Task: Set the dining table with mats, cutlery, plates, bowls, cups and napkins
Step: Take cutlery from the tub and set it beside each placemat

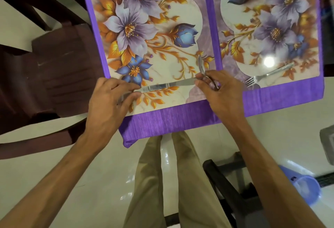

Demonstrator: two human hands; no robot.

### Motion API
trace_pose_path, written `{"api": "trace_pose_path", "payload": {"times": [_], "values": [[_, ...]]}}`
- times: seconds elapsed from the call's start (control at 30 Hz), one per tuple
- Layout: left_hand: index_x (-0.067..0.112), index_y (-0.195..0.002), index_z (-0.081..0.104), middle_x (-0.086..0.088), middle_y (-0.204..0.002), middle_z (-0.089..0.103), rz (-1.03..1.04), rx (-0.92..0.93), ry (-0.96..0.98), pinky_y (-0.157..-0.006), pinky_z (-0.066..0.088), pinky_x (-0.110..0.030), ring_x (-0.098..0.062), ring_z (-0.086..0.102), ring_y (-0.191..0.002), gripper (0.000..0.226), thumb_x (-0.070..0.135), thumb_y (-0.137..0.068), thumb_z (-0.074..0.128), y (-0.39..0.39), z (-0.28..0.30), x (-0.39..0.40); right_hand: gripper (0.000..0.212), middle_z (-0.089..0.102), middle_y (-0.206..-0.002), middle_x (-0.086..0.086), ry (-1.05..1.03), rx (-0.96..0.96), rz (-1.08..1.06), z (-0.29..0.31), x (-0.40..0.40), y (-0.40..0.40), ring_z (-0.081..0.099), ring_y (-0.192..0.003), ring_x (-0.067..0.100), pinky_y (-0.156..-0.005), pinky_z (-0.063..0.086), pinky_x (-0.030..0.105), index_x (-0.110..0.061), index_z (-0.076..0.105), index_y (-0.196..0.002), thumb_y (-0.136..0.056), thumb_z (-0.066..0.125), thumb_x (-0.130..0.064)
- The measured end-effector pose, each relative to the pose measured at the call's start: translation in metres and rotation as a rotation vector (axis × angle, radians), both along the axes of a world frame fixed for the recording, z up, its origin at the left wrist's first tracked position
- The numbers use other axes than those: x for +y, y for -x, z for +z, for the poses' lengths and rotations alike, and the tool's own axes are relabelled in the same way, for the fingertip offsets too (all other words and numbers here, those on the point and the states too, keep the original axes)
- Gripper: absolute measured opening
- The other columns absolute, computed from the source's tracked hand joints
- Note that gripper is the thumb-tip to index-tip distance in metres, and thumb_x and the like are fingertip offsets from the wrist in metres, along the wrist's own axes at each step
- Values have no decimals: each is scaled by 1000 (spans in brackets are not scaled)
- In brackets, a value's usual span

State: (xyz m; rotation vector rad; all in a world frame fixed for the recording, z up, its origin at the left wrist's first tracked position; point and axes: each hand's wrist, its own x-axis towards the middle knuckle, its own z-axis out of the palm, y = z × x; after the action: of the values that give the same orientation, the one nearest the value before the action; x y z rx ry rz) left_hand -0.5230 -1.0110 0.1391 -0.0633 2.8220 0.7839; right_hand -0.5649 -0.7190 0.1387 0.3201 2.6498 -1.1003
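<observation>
Left hand (110, 95): fingertips pinched on the handle end of a table knife (168, 85), fingers curled around that end. Right hand (218, 92): fingertips at the knife's other end, fingers curled around a second piece of cutlery (200, 64), its slim metal shaft projecting up and away from the grip; type of that piece not readable.

Knife: flat, roughly parallel to the table's near edge, on the left floral mat (144, 28), close to that mat's near border.

Right floral mat (271, 19): just beside the left mat, separated by a strip of purple cloth (211, 19). Fork (267, 74) flat near the right mat's near edge, tines toward the near edge, well apart from both hands.

Purple tablecloth (171, 121): covers the table, hangs over the near edge and near left corner.

Surroundings: dark brown plastic chair (59, 75) against the table's left edge. Person's trouser legs (153, 182) below the near edge, on a glossy pale floor (90, 164). Black frame (226, 191) and blue plastic tub (305, 189) on the floor to the right of the near edge.
</observation>
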Motion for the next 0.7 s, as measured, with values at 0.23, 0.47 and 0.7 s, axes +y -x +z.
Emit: {"api": "trace_pose_path", "payload": {"times": [0.23, 0.47, 0.7], "values": [[26, -113, 82, 5, -113, 73, 2, -25, -84, -86, 39, -28, -9, 42, -107, 33, 48, -88, 76, 3, -4, -2, 17, 66, -110, -14, -1, 8, 51, -1, 11, -3, 57, -95, -18, -81, 46, -1, -19, 74, -113, -96, 73, -20], [27, -118, 79, 3, -120, 72, 12, -57, -57, -89, 47, -38, -19, 50, -113, 38, 51, -89, 74, 0, -3, -4, 10, 66, -100, -16, -12, 42, 34, 2, 9, -9, 60, -90, -13, -80, 51, 6, -21, 71, -107, -99, 69, -26], [27, -113, 79, 19, -107, 76, 103, -213, -394, -85, 54, -16, -3, 68, -99, 26, 43, -94, 72, -26, 24, 31, 22, 74, -108, -8, 532, -151, -405, 31, -29, -35, 67, -99, 4, -82, 57, 27, -23, 74, -96, -105, 56, -30]]}}
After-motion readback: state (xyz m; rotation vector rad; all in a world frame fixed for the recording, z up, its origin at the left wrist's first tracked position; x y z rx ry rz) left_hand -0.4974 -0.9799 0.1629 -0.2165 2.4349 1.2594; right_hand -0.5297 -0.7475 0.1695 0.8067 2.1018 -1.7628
